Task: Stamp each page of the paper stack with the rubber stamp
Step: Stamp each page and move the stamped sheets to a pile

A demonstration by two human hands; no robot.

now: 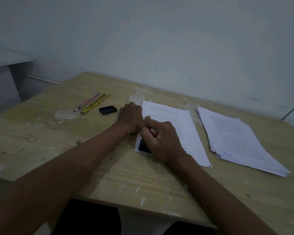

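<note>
Head view, looking down at a worn wooden bench (95, 167) set against a pale wall in dim light. Two bare forearms reach in from the bottom edge and meet near the middle.

The right hand (161, 141) has its grip closed in a fist round the red handle of the rubber stamp (147, 141). A strip of the handle shows between the curled fingers and the thumb. The stamp's black base sticks out below and to the left of the fist, and it sits pressed on the near left corner of a printed page (180, 126). That page lies flat on the bench directly under the hand, its lines of text running away from the viewer.

The left hand (130, 118) rests just beside the page's left edge, touching the right hand at the thumb side. Its fingers are curled under, knuckles up; whether its grip has hold of the paper's edge cannot be told from here.

To the right of the page, apart from it, lies a paper stack (241, 141), loosely fanned, with a faint blue mark near the near left corner of its top sheet.

To the left of the left hand sits a small black ink pad (108, 110). Further left lie three pencils (92, 103) side by side, one pink and two yellow-green, beside a patch of peeled surface.
</note>
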